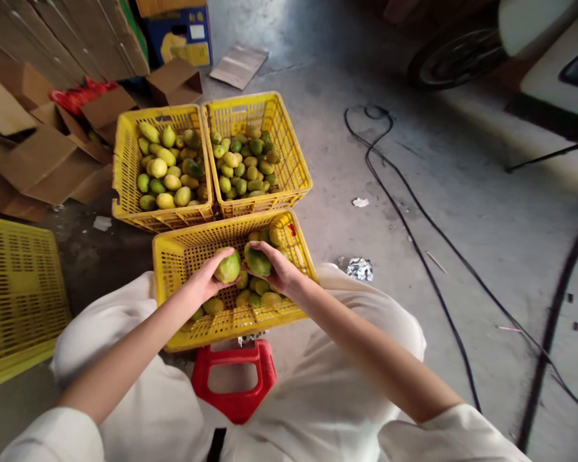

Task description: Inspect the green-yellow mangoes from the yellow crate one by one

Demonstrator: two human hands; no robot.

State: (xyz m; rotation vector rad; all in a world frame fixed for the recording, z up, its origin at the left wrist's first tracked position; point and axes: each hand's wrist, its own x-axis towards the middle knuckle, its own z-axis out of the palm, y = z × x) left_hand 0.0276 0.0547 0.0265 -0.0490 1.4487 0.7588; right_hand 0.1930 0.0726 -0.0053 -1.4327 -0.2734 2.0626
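Note:
My left hand point(207, 277) is closed around a green-yellow oval fruit point(228, 266) that looks like a lemon. In my right hand point(280, 268) is a darker green fruit point(257, 259) of the same kind. Both hands are close together above the nearest yellow plastic crate point(176, 337), which stands between my knees. Several green and yellow fruits point(270, 299) lie in this crate, mostly on its right side. My hands and forearms hide part of its contents.
Beyond it stand two yellow crates point(125, 154) point(293, 160) of similar fruits. A green-yellow crate point(19, 295) is at the left, below cardboard boxes point(43, 160). A red plastic piece point(264, 378) lies between my legs. Black cables point(414, 256) cross the floor; a vehicle wheel point(457, 54) is behind.

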